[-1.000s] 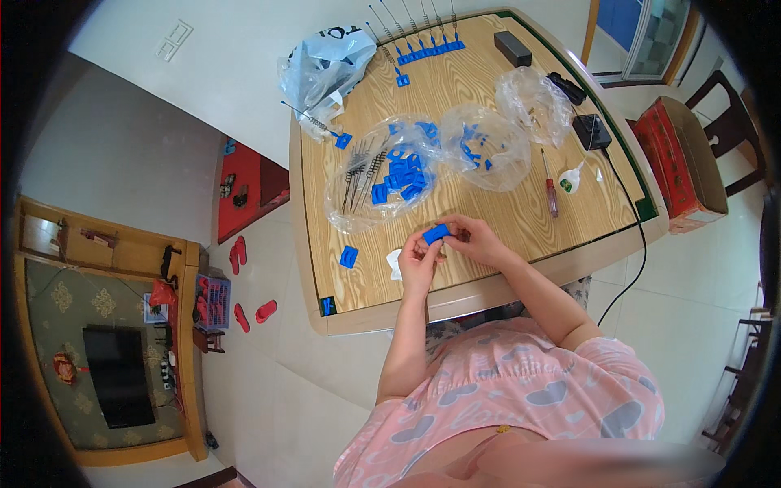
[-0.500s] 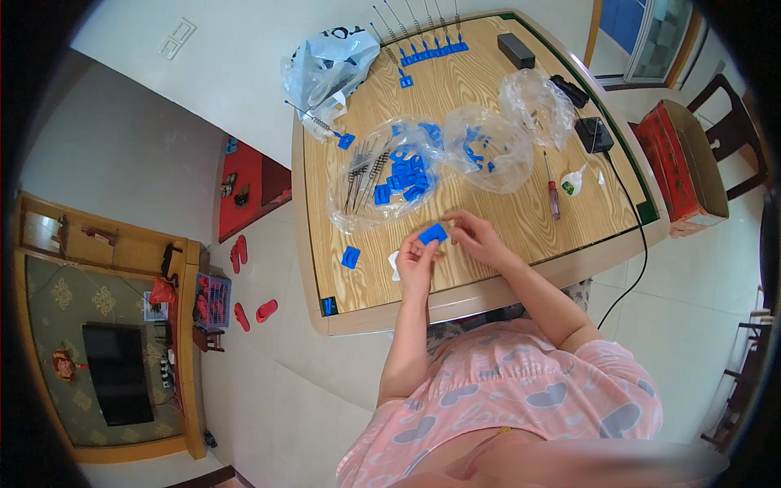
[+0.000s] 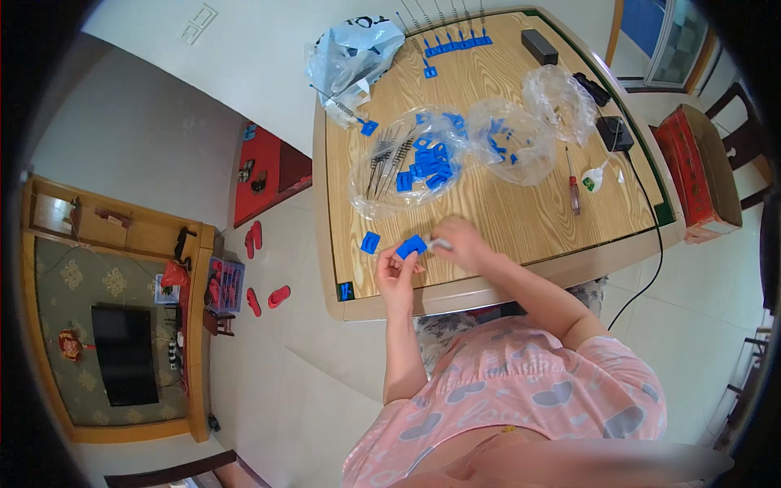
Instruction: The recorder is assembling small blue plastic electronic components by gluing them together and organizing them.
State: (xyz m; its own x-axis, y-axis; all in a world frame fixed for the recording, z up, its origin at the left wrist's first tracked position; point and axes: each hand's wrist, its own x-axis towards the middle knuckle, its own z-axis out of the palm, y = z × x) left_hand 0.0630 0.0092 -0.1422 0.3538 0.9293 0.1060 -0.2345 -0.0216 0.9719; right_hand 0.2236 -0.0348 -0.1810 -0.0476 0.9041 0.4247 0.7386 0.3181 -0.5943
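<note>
My left hand (image 3: pixel 396 275) holds a small blue plastic piece (image 3: pixel 411 246) between thumb and fingers, above the near edge of the table. Close beside it on the right is my right hand (image 3: pixel 460 244), smeared by motion. Its fingers pinch a small white scrap (image 3: pixel 440 243), perhaps tissue, against or right beside the blue piece. Another loose blue piece (image 3: pixel 370 242) lies on the table left of my left hand. Beyond my hands, a clear plastic bag (image 3: pixel 366 189) holds several blue pieces (image 3: pixel 429 168) and dark coil springs with stems (image 3: pixel 387 163).
A second clear bag (image 3: pixel 521 167) holds small blue parts; a third bag (image 3: pixel 561 102) lies farther right. A screwdriver (image 3: pixel 574 195), a white-and-green packet (image 3: pixel 593 180) and a black adapter (image 3: pixel 614 133) with a cord lie rightward. Spring-topped blue pieces (image 3: pixel 460 44) line the far edge.
The white scrap that lay on the table by my left hand is now in my right hand's fingers. The view has shifted, so the table sits farther right and slightly higher.
</note>
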